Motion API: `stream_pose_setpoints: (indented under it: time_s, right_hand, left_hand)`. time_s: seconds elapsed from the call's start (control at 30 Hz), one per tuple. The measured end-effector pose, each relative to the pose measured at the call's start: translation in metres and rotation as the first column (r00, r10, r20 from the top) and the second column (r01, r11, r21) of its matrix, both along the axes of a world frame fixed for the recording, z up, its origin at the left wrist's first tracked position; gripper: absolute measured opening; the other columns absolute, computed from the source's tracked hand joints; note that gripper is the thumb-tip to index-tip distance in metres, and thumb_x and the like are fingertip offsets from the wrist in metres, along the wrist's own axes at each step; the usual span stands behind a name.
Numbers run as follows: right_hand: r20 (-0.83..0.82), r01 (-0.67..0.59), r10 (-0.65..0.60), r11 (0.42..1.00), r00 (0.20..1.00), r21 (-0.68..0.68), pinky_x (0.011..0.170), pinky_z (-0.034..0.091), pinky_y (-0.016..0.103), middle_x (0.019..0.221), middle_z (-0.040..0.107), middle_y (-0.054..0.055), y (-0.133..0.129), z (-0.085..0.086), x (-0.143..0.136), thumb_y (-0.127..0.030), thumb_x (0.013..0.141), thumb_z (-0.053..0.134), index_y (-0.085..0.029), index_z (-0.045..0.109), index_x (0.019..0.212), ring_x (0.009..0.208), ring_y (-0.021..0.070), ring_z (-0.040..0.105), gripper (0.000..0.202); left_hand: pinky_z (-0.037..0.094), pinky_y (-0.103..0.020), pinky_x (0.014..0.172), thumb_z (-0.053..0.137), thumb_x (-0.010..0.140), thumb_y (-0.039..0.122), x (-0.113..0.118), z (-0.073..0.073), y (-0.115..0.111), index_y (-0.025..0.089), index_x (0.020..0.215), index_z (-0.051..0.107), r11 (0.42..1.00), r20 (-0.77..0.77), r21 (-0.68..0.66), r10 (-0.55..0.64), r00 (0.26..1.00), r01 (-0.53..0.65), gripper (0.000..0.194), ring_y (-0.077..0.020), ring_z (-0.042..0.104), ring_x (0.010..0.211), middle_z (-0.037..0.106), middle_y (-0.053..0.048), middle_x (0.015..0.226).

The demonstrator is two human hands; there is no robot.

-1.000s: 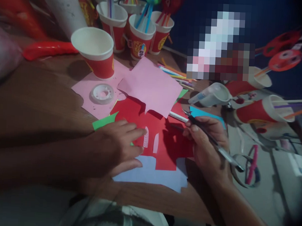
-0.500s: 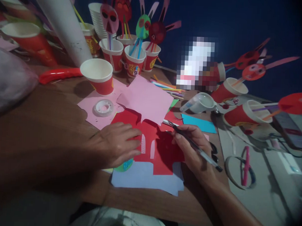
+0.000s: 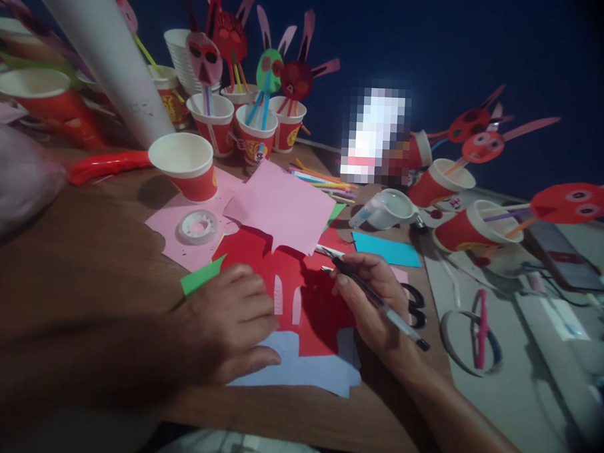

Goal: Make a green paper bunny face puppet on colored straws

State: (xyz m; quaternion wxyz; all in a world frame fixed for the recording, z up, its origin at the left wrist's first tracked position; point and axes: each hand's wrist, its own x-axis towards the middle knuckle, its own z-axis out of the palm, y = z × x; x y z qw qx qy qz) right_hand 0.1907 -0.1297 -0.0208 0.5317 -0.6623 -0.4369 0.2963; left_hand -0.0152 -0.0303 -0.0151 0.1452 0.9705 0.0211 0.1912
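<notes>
Right hand grasping a black pen, left hand palm down with bent fingers over the red paper.

Half a second ago a green-and-blue oval showed under the left hand; now it is covered, the fingers are more curled, and a green scrap has come into sight beside the knuckles. Whether the left hand grasps anything I cannot tell. The pen stays in the right hand's grip, pointing away toward the pink sheet beyond both hands. Between the hands, two pink strips lie on the red paper, their markings hard to read. Black loops beside the right hand are partly hidden by it, and the left forearm blurs into shadow.
</notes>
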Motion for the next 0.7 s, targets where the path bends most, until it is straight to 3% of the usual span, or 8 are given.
stream_pose_setpoints:
  time_s: [0.17,0.27,0.4,0.5,0.7]
  right_hand:
    - [-0.082,-0.021,0.027,0.997,0.996,0.08,0.061,0.052,0.025,0.082,0.067,0.002,-0.001,-0.007,0.001,-0.026,0.087,0.055,-0.022,0.049,0.107,0.065,0.0119,0.062,0.021]
    - [-0.092,-0.029,0.036,0.996,0.995,0.082,0.06,0.052,0.025,0.081,0.067,0.001,-0.002,-0.009,0.003,-0.027,0.088,0.055,-0.022,0.049,0.104,0.065,0.0116,0.062,0.017]
    - [-0.08,-0.025,0.033,0.995,0.996,0.094,0.061,0.051,0.024,0.081,0.067,0.001,-0.004,-0.01,0.004,-0.024,0.087,0.056,-0.022,0.05,0.101,0.065,0.0112,0.063,0.015]
    - [-0.062,-0.033,0.039,0.995,0.997,0.098,0.063,0.052,0.024,0.082,0.068,0.002,-0.006,-0.009,0.003,-0.023,0.086,0.057,-0.023,0.051,0.101,0.07,0.0125,0.064,0.016]
    - [-0.1,0.003,0.004,0.998,0.995,0.063,0.061,0.052,0.024,0.079,0.069,0.002,-0.007,-0.004,-0.002,-0.024,0.085,0.057,-0.024,0.052,0.098,0.068,0.0136,0.066,0.014]
  left_hand:
    - [0.037,-0.036,0.07,0.051,0.084,0.025,-0.003,0.005,0.008,0.02,0.057,0.051,0.998,0.024,-0.047,0.043,0.999,-0.042,0.027,-0.0151,0.045,0.058,0.054,0.001,0.053]
    - [0.038,-0.036,0.069,0.051,0.083,0.023,-0.004,0.008,0.01,0.02,0.057,0.05,0.996,0.015,-0.085,0.036,0.999,-0.035,0.026,-0.0148,0.047,0.059,0.059,0.0,0.058]
    - [0.038,-0.039,0.07,0.053,0.084,0.033,-0.001,0.004,0.007,0.018,0.078,0.062,0.998,0.011,-0.06,0.027,1.0,-0.027,0.019,-0.022,0.053,0.081,0.069,-0.007,0.096]
    - [0.037,-0.041,0.075,0.051,0.084,0.047,0.001,-0.003,0.005,0.015,0.106,0.061,1.0,-0.039,0.004,-0.014,0.999,0.015,0.04,-0.0267,0.051,0.096,0.063,-0.01,0.117]
    - [0.034,-0.046,0.086,0.045,0.081,0.061,0.0,-0.012,-0.003,0.016,0.124,0.052,0.999,-0.152,0.051,0.008,0.988,-0.001,0.062,-0.0324,0.046,0.113,0.055,-0.012,0.129]
